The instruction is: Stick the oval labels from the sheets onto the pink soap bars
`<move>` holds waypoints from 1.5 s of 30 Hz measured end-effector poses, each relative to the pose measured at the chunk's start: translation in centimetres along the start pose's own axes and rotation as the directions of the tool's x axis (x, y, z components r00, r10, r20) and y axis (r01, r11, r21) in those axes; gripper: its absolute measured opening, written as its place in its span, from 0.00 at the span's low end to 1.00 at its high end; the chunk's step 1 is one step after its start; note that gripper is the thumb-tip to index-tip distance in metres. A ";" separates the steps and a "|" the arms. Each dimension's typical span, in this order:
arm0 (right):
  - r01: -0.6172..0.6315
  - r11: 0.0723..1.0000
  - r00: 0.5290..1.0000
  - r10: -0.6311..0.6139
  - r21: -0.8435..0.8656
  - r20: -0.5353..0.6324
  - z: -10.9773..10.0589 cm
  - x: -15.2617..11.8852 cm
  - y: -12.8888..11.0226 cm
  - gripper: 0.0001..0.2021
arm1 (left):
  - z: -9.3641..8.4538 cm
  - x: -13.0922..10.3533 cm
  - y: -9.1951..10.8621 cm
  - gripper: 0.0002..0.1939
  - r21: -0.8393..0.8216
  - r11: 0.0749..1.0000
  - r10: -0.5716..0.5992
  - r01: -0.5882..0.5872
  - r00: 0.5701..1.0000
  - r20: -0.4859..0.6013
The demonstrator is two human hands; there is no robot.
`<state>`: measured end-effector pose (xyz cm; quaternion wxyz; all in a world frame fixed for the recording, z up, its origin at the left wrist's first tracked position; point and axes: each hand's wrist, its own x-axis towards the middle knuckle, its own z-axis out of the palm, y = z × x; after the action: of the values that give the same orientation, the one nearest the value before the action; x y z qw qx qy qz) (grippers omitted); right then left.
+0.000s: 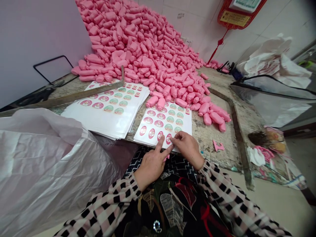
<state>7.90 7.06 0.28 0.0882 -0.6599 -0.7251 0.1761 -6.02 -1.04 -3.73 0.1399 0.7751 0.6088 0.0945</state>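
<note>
A sheet of stickers (pixel 164 123) lies at the table's front edge, printed with pink and green ovals. My left hand (pixel 151 163) rests over its near edge, index and middle fingers stretched onto the bottom row. Tucked under that hand is a small pink bottle (pixel 167 157), mostly hidden by the fingers and palm. My right hand (pixel 187 146) has its thumb and index finger pinched at an oval sticker (pixel 169 139) in the bottom row; whether the sticker has lifted off the sheet cannot be made out.
A heap of pink bottles (pixel 148 56) covers the back of the table and overlaps the sheet's far end. Left stands a stack of sticker sheets (pixel 101 120) under a wooden strip (pixel 74 97). A white plastic bag (pixel 44 164) fills the left; a brush (pixel 258 137) lies right.
</note>
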 end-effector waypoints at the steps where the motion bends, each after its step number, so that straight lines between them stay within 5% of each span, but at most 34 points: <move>1: -0.005 1.000 1.000 0.005 -0.005 0.003 -0.2 0.0 -0.2 0.13 | 0.0 0.0 0.0 0.31 0.006 1.000 -0.001 0.001 1.000 0.002; 11: 0.031 0.998 0.992 -0.024 0.054 -0.122 -2.0 0.3 -0.3 0.13 | 0.0 -0.1 -0.2 0.29 -0.118 0.993 0.012 -0.013 1.000 -0.011; 14: 0.029 0.979 0.992 -0.004 0.200 -0.127 -2.0 0.7 1.4 0.15 | -0.7 -0.6 -0.3 0.28 -0.312 0.949 0.020 -0.041 0.997 -0.071; 16: 0.031 0.930 0.991 0.020 0.367 -0.134 -1.9 0.7 2.3 0.16 | -1.6 -0.9 -0.4 0.26 -0.539 0.841 -0.035 -0.056 0.987 -0.156; 18: 0.061 0.835 0.986 0.032 0.547 -0.161 -2.0 0.4 2.4 0.16 | -2.7 -1.0 -0.4 0.25 -0.817 0.576 -0.190 -0.028 0.967 -0.167; 20: 0.110 0.724 0.986 0.005 0.681 -0.164 -2.2 -0.5 1.5 0.15 | -3.7 -0.6 -0.5 0.25 -0.994 0.090 -0.313 0.062 0.949 0.031; 22: 0.134 0.634 0.991 -0.080 0.762 -0.107 -2.3 -1.7 0.0 0.14 | -4.4 -0.1 -0.7 0.25 -0.918 -0.373 -0.256 0.132 0.937 0.239; 23: 0.131 0.601 0.989 -0.133 0.788 -0.062 -2.2 -2.4 -0.8 0.13 | -4.6 0.2 -0.8 0.24 -0.840 -0.520 -0.212 0.154 0.930 0.301; 25: 0.110 0.564 0.976 -0.216 0.819 0.018 -1.9 -3.4 -2.0 0.13 | -4.7 0.7 -0.9 0.21 -0.728 -0.663 -0.172 0.175 0.911 0.375; 29: 0.089 0.575 0.965 -0.253 0.813 0.073 -0.7 -4.2 -2.7 0.12 | -4.3 0.8 -0.8 0.22 -0.705 -0.683 -0.188 0.192 0.886 0.423; 45: 0.024 0.559 0.946 -0.281 0.829 0.161 0.7 -4.0 -2.3 0.11 | -3.7 0.9 -0.2 0.28 -0.793 -0.592 -0.210 0.145 0.922 0.326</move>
<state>5.95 2.87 0.86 0.2961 -0.4469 -0.6209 0.5720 -7.17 0.21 -0.33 0.7449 0.1067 0.3477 0.5593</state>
